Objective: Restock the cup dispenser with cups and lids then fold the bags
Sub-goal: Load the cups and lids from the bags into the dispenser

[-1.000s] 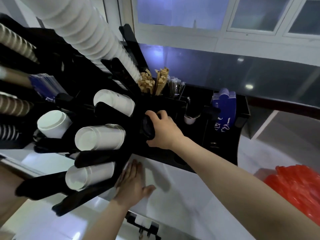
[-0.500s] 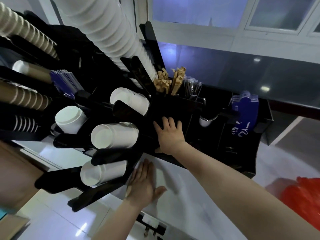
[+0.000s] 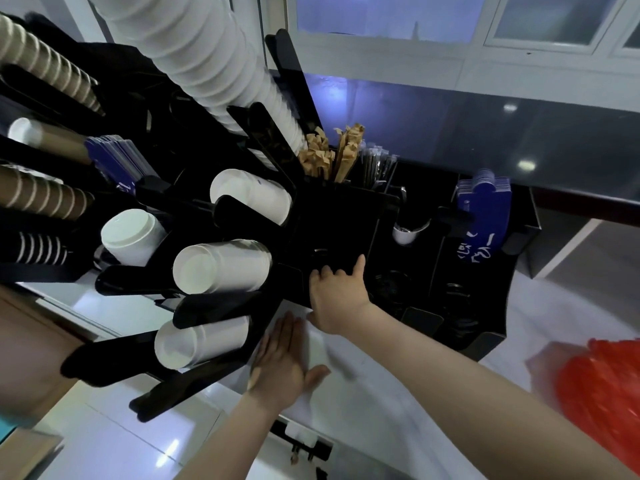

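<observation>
A black cup dispenser (image 3: 346, 216) stands on the white counter (image 3: 398, 393), with stacks of white cups (image 3: 221, 268) lying in its slots on the left. My right hand (image 3: 337, 292) rests on the front of a lid slot, thumb up, its fingers dipping into the slot where black lids (image 3: 320, 253) sit; the fingertips are hidden. My left hand (image 3: 284, 362) lies flat, palm down, on the counter just below the dispenser. A red plastic bag (image 3: 602, 393) lies at the right edge.
A tall stack of white cups (image 3: 207, 53) slants across the top left. Brown ribbed cups (image 3: 45, 199) fill the far left slots. Wooden stirrers (image 3: 341, 152) and blue sleeves (image 3: 485, 209) stand in the dispenser's back compartments. More black lids (image 3: 393, 282) sit further right.
A second ago my right hand gripped a stack of black lids at the slot; it has let them go, spread flat, and now dips its fingers into the slot. Left hand stays flat.
</observation>
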Motion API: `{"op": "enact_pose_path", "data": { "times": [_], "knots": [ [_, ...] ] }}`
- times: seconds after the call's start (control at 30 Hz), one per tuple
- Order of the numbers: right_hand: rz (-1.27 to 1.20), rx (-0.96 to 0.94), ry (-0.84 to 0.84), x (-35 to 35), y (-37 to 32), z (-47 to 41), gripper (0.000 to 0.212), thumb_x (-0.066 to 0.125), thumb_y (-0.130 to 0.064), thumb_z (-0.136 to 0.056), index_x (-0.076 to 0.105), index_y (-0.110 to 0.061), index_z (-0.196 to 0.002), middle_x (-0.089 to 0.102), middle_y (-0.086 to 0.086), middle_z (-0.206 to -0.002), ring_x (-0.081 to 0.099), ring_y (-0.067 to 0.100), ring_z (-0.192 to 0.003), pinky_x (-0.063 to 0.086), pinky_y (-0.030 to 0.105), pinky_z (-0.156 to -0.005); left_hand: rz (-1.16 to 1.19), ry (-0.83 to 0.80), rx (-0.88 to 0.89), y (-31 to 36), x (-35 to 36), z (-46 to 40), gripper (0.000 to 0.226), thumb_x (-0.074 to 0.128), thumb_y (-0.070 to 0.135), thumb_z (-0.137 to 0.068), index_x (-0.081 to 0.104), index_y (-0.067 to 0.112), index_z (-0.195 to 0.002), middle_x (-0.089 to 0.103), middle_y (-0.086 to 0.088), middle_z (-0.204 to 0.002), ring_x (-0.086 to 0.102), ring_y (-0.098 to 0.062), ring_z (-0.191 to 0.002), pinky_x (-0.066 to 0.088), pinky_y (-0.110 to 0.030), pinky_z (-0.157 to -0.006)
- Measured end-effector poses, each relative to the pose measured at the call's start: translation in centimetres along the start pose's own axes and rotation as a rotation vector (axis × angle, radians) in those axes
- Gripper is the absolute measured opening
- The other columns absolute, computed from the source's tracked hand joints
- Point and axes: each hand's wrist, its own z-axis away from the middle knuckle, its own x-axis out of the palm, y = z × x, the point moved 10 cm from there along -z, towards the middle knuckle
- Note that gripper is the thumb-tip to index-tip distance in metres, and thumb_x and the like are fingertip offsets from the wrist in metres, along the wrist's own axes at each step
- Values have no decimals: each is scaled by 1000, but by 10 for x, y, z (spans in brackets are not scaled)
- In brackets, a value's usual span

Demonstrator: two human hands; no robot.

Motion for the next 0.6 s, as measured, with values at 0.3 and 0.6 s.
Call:
{"op": "enact_pose_path", "data": {
  "times": [0.3, 0.6],
  "knots": [
    [4, -47, -21, 7, 5, 1, 41, 53, -38, -92, 54, -14, -126, 51, 12, -123, 49, 36, -110, -6, 71, -107, -29, -19, -40, -10, 19, -7, 105, 16, 83, -79, -16, 13, -150, -18, -7, -159, -15, -19, -147, -8, -34, -117],
    [89, -2, 4, 9, 9, 5, 66, 54, -39, -91, 33, -9, -146, 38, 15, -139, 36, 39, -125, 0, 64, -113, 23, -61, -46, -7, 19, -5, 99, 27, 75, -85, -12, 12, -151, -14, -9, -160, -9, -21, -148, -3, -37, -118]
  ]
}}
